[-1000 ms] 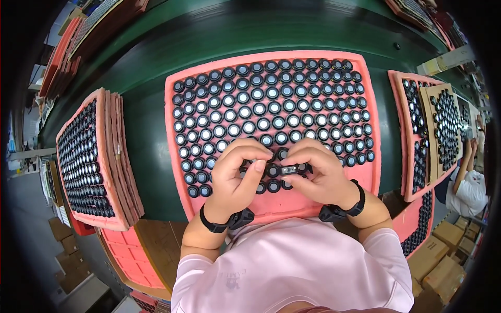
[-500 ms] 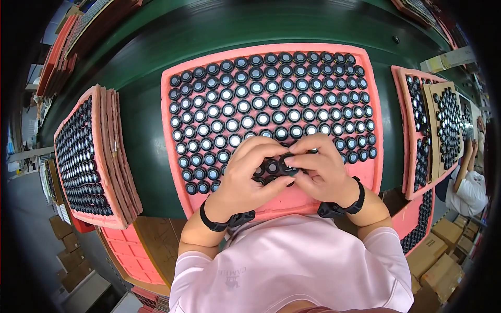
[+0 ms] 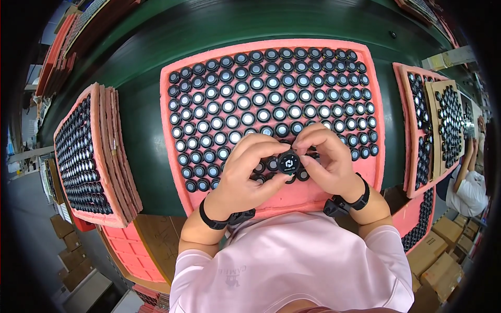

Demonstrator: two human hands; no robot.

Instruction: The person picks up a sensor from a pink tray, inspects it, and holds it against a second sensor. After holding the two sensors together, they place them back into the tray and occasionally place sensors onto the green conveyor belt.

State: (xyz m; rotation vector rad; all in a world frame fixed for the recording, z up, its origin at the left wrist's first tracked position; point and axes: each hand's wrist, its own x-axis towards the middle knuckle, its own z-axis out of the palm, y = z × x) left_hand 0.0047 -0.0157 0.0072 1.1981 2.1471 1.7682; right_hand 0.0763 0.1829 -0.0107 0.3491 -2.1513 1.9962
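Holding a round black disc (image 3: 288, 163) at the centre of the frame, face turned to the camera: smooth, glossy, with a white mark. Pinching it by the left edge between thumb and fingertips of the left hand (image 3: 242, 175). Keeping thumb and fingertips of the right hand (image 3: 329, 161) narrowly spaced at its upper right edge; not being able to tell whether gripping or just touching there. Working over a matte pink foam tray (image 3: 300, 201) with raised rim, bearing close rows of squat black pieces (image 3: 276, 98) with pale round centres.

Versus half a second ago: showing the disc's face openly instead of tilted and half covered. Drawing right-hand fingers back off it, toward the right.

Around: hiding part of the lower rows behind both hands. Seeing smooth green tabletop (image 3: 146, 130) beneath; rough-edged stacked trays (image 3: 108, 156) at left; another loaded tray (image 3: 417, 189) with cardboard sheet (image 3: 436, 167) at right; cardboard boxes (image 3: 443, 261) at lower right.
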